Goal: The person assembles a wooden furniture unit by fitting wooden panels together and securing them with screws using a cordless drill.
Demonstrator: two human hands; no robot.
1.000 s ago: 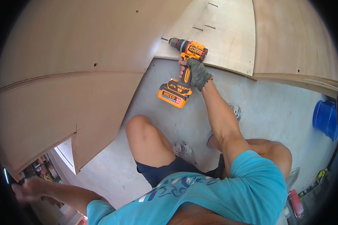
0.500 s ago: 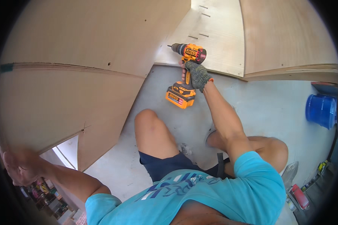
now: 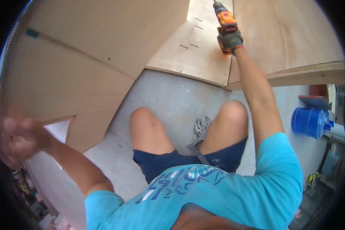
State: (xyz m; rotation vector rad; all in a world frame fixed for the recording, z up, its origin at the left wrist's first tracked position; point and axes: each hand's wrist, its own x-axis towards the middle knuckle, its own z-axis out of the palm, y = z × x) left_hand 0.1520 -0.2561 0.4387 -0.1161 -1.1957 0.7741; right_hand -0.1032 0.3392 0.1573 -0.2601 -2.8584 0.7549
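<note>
My right hand (image 3: 231,38), in a dark knitted glove, is wrapped round the handle of an orange-and-black cordless drill (image 3: 227,20). The arm reaches forward, and the drill is over the back corner of the plywood structure, its chuck toward the upper edge of the view. Near it, several screws (image 3: 198,27) lie loose on a pale plywood board (image 3: 214,61). At the far left my bare left hand (image 3: 21,140) is beside the outer edge of a large plywood panel (image 3: 76,73). Motion smears its fingers, so what they hold, if anything, is unclear.
Another plywood panel (image 3: 295,42) bounds the right side. A blue water bottle (image 3: 308,122) lies on the grey floor (image 3: 172,86) at right. My bent knees are between the panels, with a grey clog (image 3: 200,128) between them. Assorted goods (image 3: 27,184) fill the lower left.
My right hand has carried the drill forward and right, toward the back corner, turning its chuck away from me. My right knee has risen from the floor. The left hand is slightly higher in view.
</note>
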